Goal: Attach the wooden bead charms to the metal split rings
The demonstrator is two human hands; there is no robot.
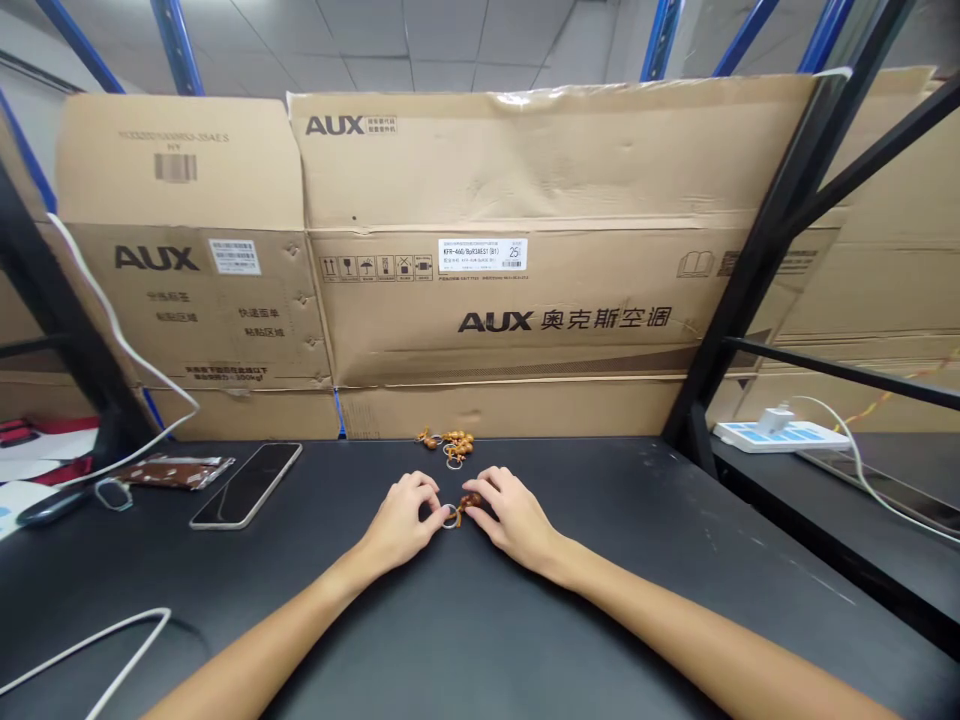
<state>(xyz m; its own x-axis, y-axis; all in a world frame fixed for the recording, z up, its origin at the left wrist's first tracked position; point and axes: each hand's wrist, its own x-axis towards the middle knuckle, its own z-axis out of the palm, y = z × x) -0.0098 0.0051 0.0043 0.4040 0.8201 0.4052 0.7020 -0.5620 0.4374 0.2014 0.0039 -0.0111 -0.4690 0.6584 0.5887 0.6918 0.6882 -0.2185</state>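
A beaded keychain lies low over the black tabletop between my hands, its metal key ring (450, 517) to the left and its dark brown beads (470, 501) to the right. My left hand (405, 520) has thumb and fingertips closed at the ring's left edge. On the other side, my right hand (514, 515) curls its fingers and thumb round the beads, partly hiding them. An orange-brown cord (458, 517) shows between ring and beads. Just beyond my hands, a small pile of keychains with light brown beads (459, 441) and rings rests near the cardboard.
A smartphone (247, 486) lies at the left, beside a brown packet (176, 471). White cable (135, 655) crosses the left front. Cardboard panels (510, 350) wall off the back. A black rack post (742, 270) and a white power strip (780, 436) stand at the right.
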